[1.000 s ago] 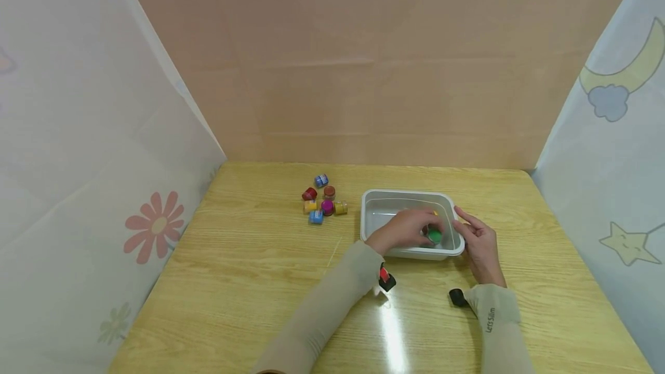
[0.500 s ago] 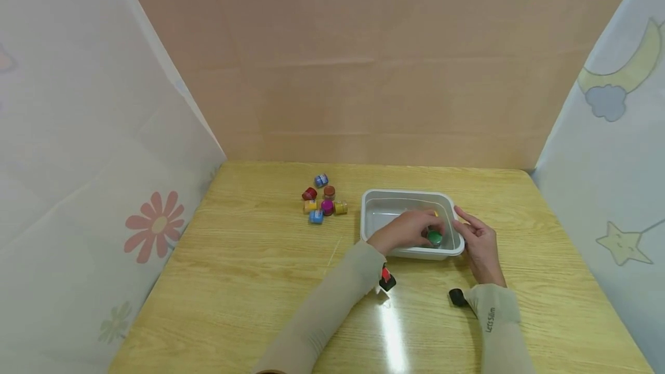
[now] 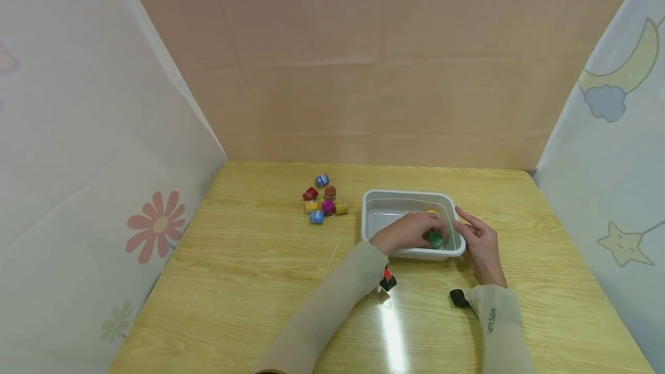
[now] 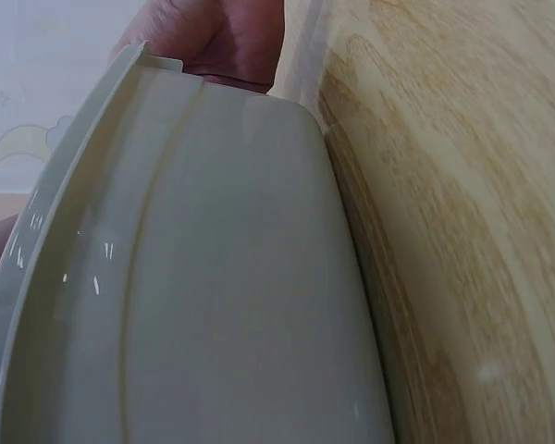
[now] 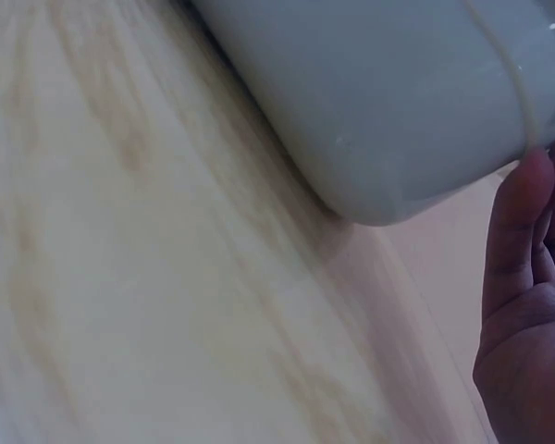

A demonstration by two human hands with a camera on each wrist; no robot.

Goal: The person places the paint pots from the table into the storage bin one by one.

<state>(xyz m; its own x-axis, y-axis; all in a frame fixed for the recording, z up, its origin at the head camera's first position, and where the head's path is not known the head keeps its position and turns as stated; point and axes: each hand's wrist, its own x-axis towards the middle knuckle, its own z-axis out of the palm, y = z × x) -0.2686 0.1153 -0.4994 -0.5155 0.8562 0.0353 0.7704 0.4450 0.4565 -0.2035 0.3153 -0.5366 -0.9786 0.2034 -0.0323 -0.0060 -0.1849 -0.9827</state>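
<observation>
A light grey plastic basin (image 3: 405, 191) stands on the table, right of centre. Inside its right end, my left hand (image 3: 407, 229) grips a small jar with a green lid (image 3: 435, 240), curled fingers hiding most of the body. Beyond those fingers, part of a yellow thing (image 3: 432, 211) shows in the basin. My right hand (image 3: 480, 247) holds the basin's right rim, thumb on the edge and fingers against the outer side. In the right wrist view, the fingers (image 5: 523, 199) meet the basin's wall. The left wrist view is mostly filled by the basin's outer wall (image 4: 250, 259).
Left of the basin lies a group of small jars: blue (image 3: 322, 180), red (image 3: 310, 194), brown (image 3: 329, 192), magenta (image 3: 328, 207), yellow (image 3: 341, 208), orange-yellow (image 3: 310, 206) and light blue (image 3: 317, 217). A brown wall closes the back; white patterned sheets hang at both sides.
My left hand has shifted slightly right and nearer inside the basin, with the green-lidded jar. More of the yellow thing behind it shows. My right hand stays at the rim.
</observation>
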